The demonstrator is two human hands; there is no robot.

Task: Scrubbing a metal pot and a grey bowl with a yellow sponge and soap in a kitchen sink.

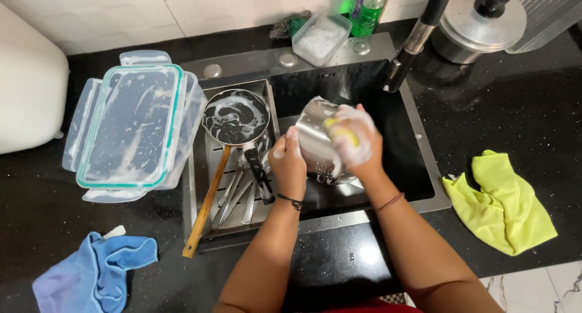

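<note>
Forearms: both reach up from the near bench edge over the sink (418, 143).
Steel pot: a shiny stainless steel pot (315, 140) tilted on its side above the middle of the sink basin, wet and soapy.
Left hand: the left hand (288, 161) grips the pot's near rim, fingers closed tight on it.
Right hand: the right hand (354, 140), covered in suds, presses a yellow sponge (342, 134) against the pot's side, fingers curled shut around the sponge.
Sink left side: a soapy black pan with a wooden handle (233, 119) rests over a rack of steel cutlery (242, 191).
Left bench: clear plastic boxes with a teal-edged lid (130, 128), streaked with foam; a blue cloth (94, 273) at the near left corner.
Right bench: a yellow-green cloth (503, 201) near the right edge; a lidded steel pot (482, 22) at the far right corner.
Far edge: a black tap (415, 40), a green bottle (367, 10).
Risk: suds make the steel slick, so I judge the pot could slip from the left hand and drop into the basin or knock the pan.
</note>
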